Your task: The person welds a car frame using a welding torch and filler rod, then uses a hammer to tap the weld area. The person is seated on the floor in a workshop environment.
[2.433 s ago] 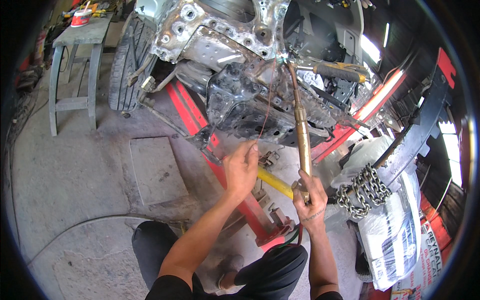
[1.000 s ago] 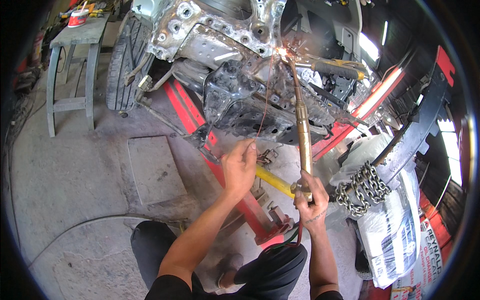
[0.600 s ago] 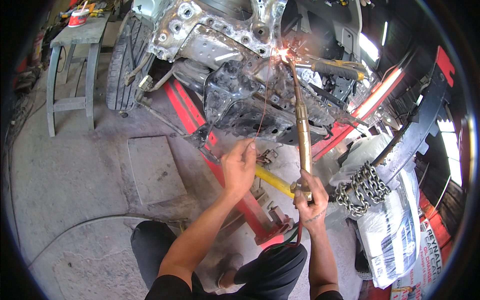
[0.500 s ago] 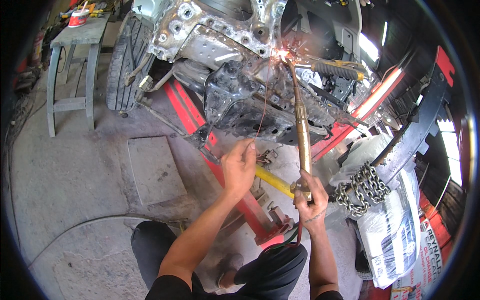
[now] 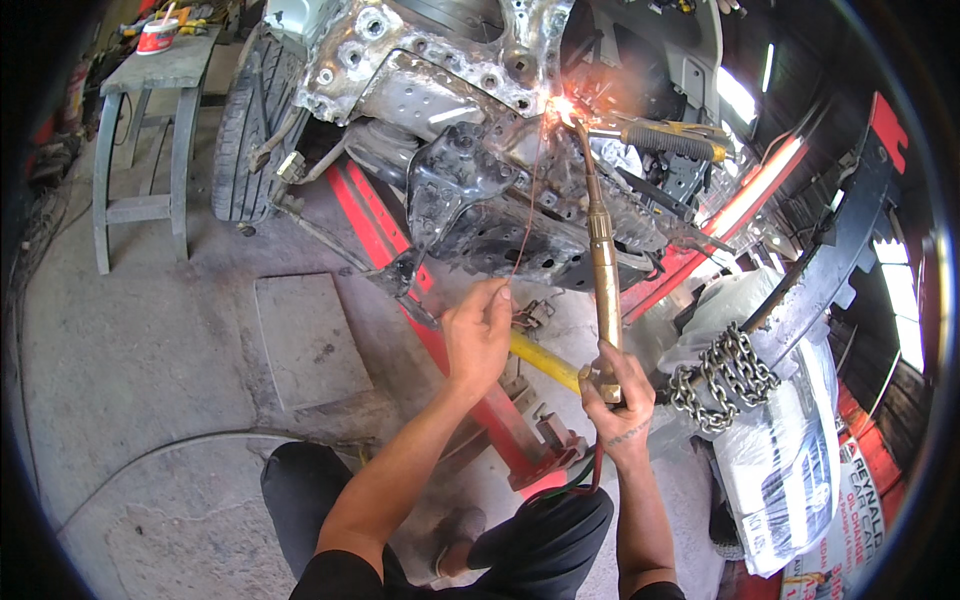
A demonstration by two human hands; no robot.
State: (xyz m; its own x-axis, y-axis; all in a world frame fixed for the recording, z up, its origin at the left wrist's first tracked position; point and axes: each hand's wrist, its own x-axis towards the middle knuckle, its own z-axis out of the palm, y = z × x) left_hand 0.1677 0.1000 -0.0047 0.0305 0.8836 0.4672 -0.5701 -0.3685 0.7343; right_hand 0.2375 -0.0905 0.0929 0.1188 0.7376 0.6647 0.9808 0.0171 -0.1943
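My left hand (image 5: 478,338) pinches a thin copper-coloured filler rod (image 5: 530,215), which runs up to a bright glow (image 5: 560,105) on the metal. Wrapped around the lower end of a brass gas torch (image 5: 604,265) is my right hand (image 5: 618,392). The torch points up, its tip at the glow, where orange sparks fly. The glow sits at the edge of a bare, scuffed car body part (image 5: 440,95) with several holes. Red and green hoses (image 5: 580,488) hang below my right hand.
Under the metalwork slants a red steel beam (image 5: 440,350), with a yellow bar (image 5: 545,360) across it. A chain (image 5: 722,382) wraps a dark arm at right, beside a plastic-covered car (image 5: 785,450). At left stand a tyre (image 5: 250,140) and a grey stand (image 5: 150,75). A hose (image 5: 190,447) crosses the floor.
The glow at the torch tip has grown brighter and wider. My right hand's fingers have shifted slightly on the torch's lower end; my left hand stays nearly still.
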